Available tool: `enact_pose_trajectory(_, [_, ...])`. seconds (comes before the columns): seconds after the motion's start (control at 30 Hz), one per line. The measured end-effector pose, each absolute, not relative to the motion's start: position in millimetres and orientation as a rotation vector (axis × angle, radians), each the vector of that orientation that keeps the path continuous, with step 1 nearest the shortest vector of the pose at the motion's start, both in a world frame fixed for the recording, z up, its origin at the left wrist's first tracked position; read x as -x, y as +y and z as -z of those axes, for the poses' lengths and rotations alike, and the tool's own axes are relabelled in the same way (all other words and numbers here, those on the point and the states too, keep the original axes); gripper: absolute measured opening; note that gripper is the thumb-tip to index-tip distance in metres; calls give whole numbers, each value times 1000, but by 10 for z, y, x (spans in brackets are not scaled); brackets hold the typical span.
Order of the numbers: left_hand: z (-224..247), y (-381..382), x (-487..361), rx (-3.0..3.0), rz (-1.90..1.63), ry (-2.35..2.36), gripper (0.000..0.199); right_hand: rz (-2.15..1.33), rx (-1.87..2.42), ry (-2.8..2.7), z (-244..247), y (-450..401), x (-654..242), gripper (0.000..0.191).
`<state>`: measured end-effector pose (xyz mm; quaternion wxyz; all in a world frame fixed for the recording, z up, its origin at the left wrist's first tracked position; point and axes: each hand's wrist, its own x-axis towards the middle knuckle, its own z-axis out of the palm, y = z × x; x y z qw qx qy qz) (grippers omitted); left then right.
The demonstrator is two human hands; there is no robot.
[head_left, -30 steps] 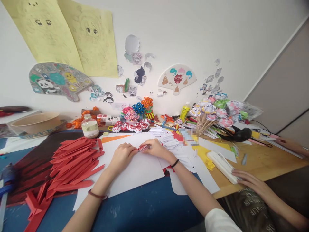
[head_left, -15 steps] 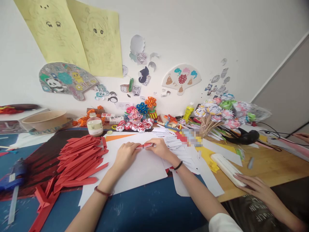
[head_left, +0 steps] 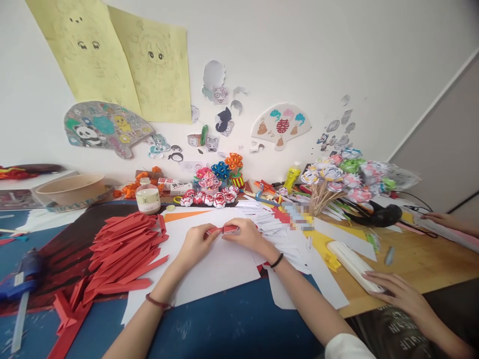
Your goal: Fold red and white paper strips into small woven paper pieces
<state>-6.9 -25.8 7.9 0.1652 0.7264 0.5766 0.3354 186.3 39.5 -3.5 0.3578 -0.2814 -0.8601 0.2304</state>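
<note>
Over a sheet of white paper [head_left: 220,271], a small red and white folded paper piece [head_left: 223,230] with a dark band round its middle is pinched between both hands. My left hand [head_left: 200,243] grips its left end, and my right hand [head_left: 244,233] grips its right end. To the left of my left hand lies a pile of red folded paper strips [head_left: 125,249]. White folded paper strips [head_left: 275,224] are spread to the right of my right hand.
A blue glue gun [head_left: 27,276] lies at the far left. Behind stand a glass jar [head_left: 148,197], paper flowers [head_left: 220,197] and a paper bouquet [head_left: 331,174]. At the right, another person's hand [head_left: 392,289] rests on a long white object [head_left: 354,264].
The paper piece has tilted and shows more red on its left part. My fingers have curled closer around it. The other person's far hand at the right edge has come further into view.
</note>
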Motion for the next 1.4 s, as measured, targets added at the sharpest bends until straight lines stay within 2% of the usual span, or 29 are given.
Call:
enact_pose_trajectory(0.1, [-94,-275,25,-2085,-944,1615,31,-499,703,-2262,66,358,-1825,24])
enact_pose_trajectory(0.43, [-110,-249,52,-2082,-918,1643,28,-591,557,-2316,42,365,-1839,16])
enact_pose_trajectory(0.87, [-148,-233,92,-2128,-873,1692,25,-461,646,-2408,75,359,-1817,13])
enact_pose_trajectory(1.4, [-109,-228,123,-2106,-828,1724,30,-540,725,-2344,75,297,-1804,10])
